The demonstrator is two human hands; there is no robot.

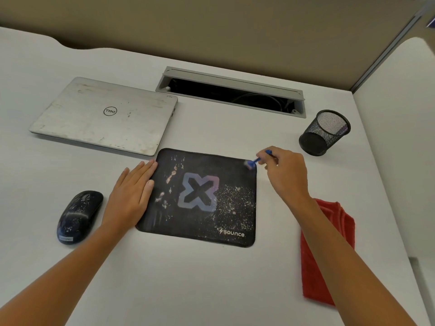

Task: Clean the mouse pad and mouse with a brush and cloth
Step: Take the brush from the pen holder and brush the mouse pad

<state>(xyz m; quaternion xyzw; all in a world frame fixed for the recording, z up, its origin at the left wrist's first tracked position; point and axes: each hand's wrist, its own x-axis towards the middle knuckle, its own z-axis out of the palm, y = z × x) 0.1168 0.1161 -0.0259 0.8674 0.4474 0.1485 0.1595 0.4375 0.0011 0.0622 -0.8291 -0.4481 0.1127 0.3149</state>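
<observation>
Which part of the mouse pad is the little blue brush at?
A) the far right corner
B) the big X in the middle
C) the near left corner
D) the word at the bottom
A: the right hand holds the blue brush with its bristles at the far right corner of the mouse pad.

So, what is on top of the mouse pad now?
White specks and smears cover the mouse pad. The brush is at its far right corner; the left hand covers its left edge, hiding that part.
</observation>
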